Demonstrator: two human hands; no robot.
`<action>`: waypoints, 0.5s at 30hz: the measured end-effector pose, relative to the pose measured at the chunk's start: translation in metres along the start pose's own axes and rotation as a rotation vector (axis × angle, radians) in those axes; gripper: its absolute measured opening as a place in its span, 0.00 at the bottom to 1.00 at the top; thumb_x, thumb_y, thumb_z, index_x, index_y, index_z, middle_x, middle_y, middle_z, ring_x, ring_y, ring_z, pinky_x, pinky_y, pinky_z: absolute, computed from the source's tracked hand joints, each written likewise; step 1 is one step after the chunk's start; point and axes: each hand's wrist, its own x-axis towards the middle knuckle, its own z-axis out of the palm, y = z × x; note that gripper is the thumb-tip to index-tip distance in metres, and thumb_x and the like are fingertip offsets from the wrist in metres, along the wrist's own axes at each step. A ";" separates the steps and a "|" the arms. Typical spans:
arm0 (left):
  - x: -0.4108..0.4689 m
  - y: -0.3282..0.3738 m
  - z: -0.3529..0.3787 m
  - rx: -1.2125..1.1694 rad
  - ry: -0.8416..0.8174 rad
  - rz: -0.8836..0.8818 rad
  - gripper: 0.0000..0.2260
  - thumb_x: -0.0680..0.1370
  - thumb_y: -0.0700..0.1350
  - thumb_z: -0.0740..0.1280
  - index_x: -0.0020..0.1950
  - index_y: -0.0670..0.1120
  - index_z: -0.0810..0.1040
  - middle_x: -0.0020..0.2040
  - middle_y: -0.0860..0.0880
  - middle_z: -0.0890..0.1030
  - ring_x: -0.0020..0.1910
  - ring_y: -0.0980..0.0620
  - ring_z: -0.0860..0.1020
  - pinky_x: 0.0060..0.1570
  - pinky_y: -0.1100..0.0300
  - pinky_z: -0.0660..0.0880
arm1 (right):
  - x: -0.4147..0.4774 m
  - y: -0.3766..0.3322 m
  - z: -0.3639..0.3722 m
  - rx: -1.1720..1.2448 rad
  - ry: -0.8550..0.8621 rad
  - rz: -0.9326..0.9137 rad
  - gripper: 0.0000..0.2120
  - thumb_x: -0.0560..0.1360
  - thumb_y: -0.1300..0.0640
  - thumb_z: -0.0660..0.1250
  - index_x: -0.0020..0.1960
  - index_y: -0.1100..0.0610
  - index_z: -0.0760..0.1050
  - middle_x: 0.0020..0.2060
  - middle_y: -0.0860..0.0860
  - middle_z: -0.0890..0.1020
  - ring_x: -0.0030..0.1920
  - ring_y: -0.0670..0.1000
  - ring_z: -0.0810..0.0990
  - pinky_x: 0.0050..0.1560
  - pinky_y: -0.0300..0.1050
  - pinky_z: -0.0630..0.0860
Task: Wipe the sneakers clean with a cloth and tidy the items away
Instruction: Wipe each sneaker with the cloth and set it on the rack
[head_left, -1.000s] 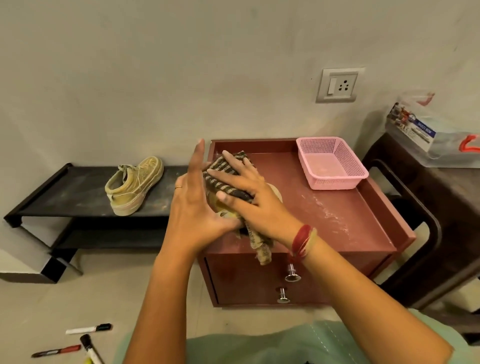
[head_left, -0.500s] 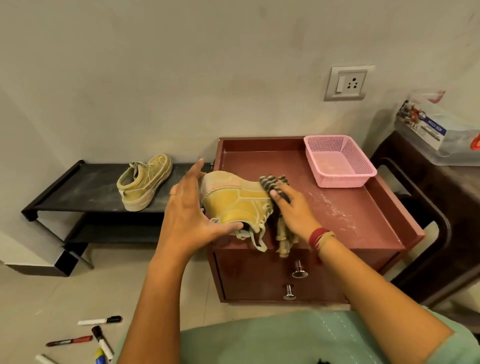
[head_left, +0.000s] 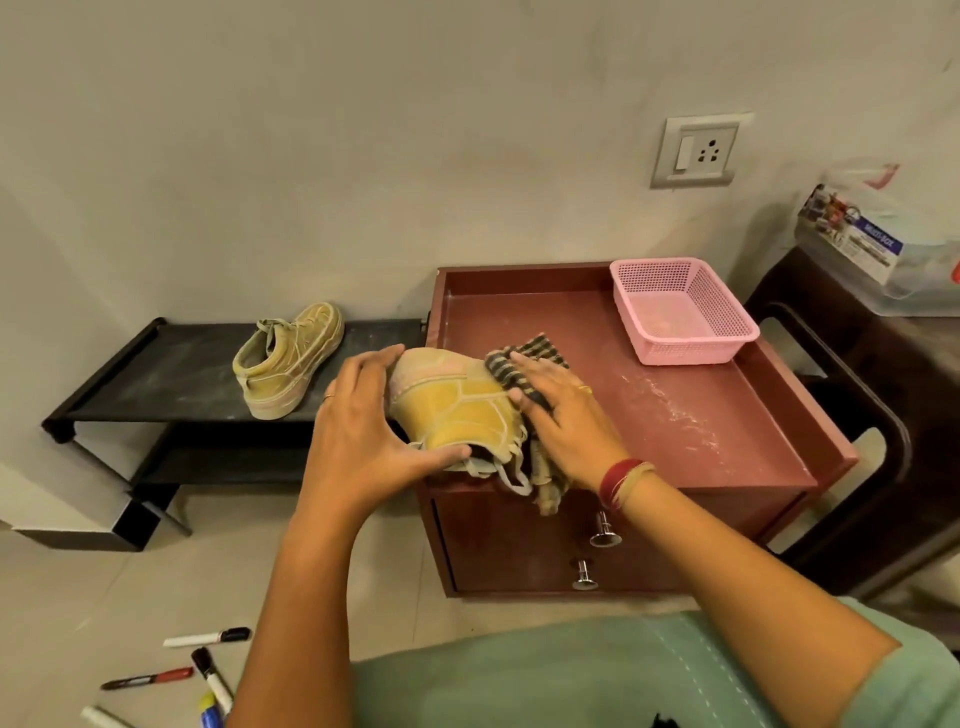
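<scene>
A yellow sneaker (head_left: 457, 410) lies on its side at the front left corner of the red cabinet top (head_left: 691, 410). My left hand (head_left: 363, 431) holds it, fingers over the sole and thumb at the opening. My right hand (head_left: 566, 415) presses a striped cloth (head_left: 524, 358) flat against the sneaker's right side; the cloth's end hangs over the cabinet's front edge. The second yellow sneaker (head_left: 288, 361) stands on the black low rack (head_left: 156, 379) to the left.
A pink plastic basket (head_left: 680, 317) sits at the cabinet's back right. Several markers (head_left: 208, 670) lie on the floor at lower left. A dark table with a clear plastic box (head_left: 878, 249) stands at the right. Two drawer knobs (head_left: 602, 530) face me.
The cloth and my right hand moved from the top of the sneaker to its right side. The sneaker now shows its yellow side, held by my left hand.
</scene>
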 end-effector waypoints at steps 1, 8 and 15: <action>0.000 0.000 0.000 -0.004 -0.003 -0.011 0.51 0.54 0.72 0.70 0.71 0.49 0.65 0.64 0.51 0.69 0.63 0.50 0.70 0.61 0.47 0.71 | 0.003 0.010 -0.003 -0.024 0.014 0.049 0.19 0.80 0.49 0.57 0.70 0.50 0.67 0.70 0.45 0.69 0.70 0.49 0.65 0.71 0.49 0.62; 0.002 -0.001 0.002 0.004 -0.036 -0.041 0.52 0.53 0.73 0.68 0.73 0.52 0.62 0.65 0.51 0.66 0.65 0.49 0.67 0.60 0.48 0.70 | 0.007 -0.011 -0.008 0.112 0.029 -0.041 0.19 0.80 0.50 0.57 0.70 0.51 0.67 0.70 0.47 0.67 0.70 0.45 0.62 0.70 0.42 0.56; 0.002 -0.007 0.002 0.014 -0.039 -0.056 0.50 0.57 0.63 0.78 0.74 0.51 0.62 0.65 0.50 0.66 0.66 0.49 0.67 0.62 0.47 0.70 | 0.014 0.008 -0.008 -0.033 0.008 0.177 0.19 0.80 0.49 0.55 0.70 0.51 0.66 0.72 0.47 0.65 0.74 0.52 0.58 0.74 0.50 0.53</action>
